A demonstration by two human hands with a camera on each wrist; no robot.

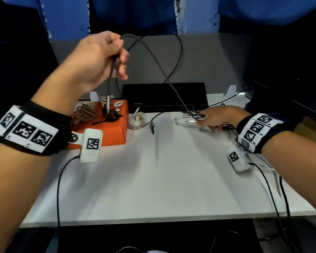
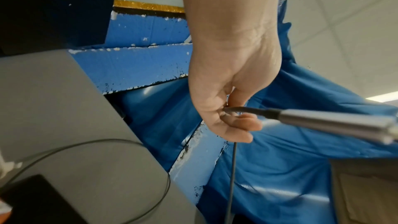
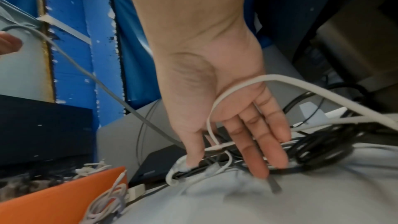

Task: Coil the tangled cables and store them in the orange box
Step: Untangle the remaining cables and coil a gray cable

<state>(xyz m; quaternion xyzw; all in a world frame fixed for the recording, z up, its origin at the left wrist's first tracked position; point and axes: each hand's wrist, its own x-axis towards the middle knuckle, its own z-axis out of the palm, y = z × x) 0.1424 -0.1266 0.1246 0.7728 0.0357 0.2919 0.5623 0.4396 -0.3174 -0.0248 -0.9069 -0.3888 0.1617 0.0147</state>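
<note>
Left hand [image 1: 100, 57] fingers curl around a grey cable [image 1: 151, 57], raised so its plug hangs free; the cable's far end runs into the tangle [image 1: 193, 114]. Right hand [image 1: 215, 118], fingers straight, pins that tangle to the table [image 1: 153, 179], probably so the strand pulls clear. Coils already lie on the box [image 1: 106, 132], left of it

The right hand [image 1: 212, 118] covers the cable tangle [image 1: 193, 114] beneath it in the head view, so which strands its fingers press cannot be told; the metal plug [image 2: 336, 126] is cut off by the left wrist picture's edge; the orange box [image 3: 43, 203] runs off the right wrist frame, blurred.
</note>
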